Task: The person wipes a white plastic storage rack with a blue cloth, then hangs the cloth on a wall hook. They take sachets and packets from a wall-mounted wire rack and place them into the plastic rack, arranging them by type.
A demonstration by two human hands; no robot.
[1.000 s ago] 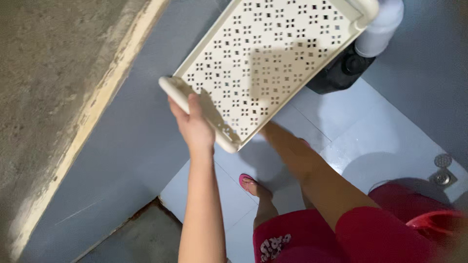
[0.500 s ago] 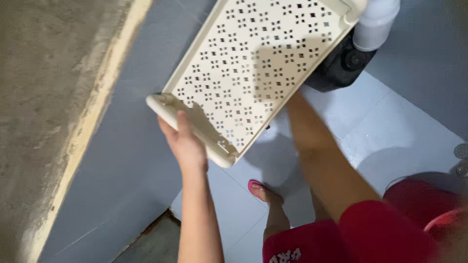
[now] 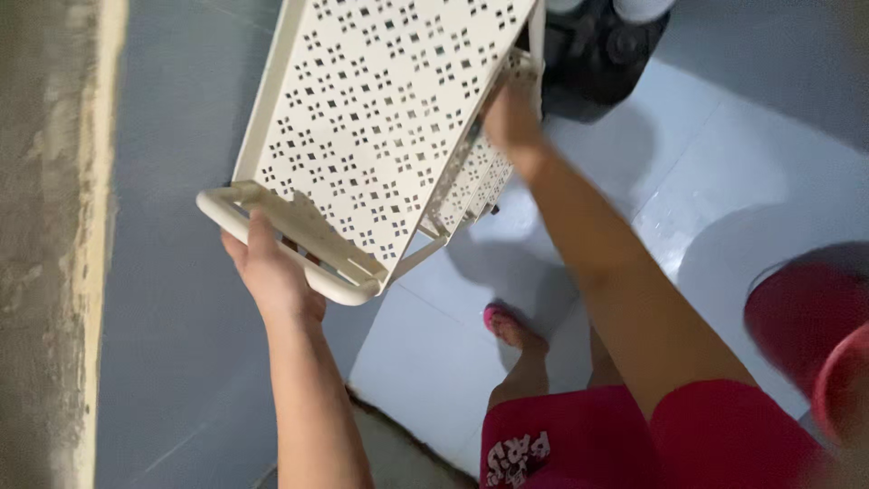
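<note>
A cream plastic rack shelf (image 3: 380,100) with small cut-out holes is tilted up in front of me, over a pale tiled floor. My left hand (image 3: 272,272) grips the rounded rail at its near end, thumb over the top. My right hand (image 3: 509,113) holds the shelf's right side, where a second perforated tier (image 3: 475,186) shows underneath.
A rough concrete wall (image 3: 41,235) with a pale edge runs down the left. A black object (image 3: 597,50) sits on the floor beyond the shelf. A red bucket (image 3: 837,362) stands at the right. My foot in a pink sandal (image 3: 507,330) is below.
The shelf has swung left and tipped more on edge, showing its lower tier. My right hand has come up from beneath to its right side. The view has shifted.
</note>
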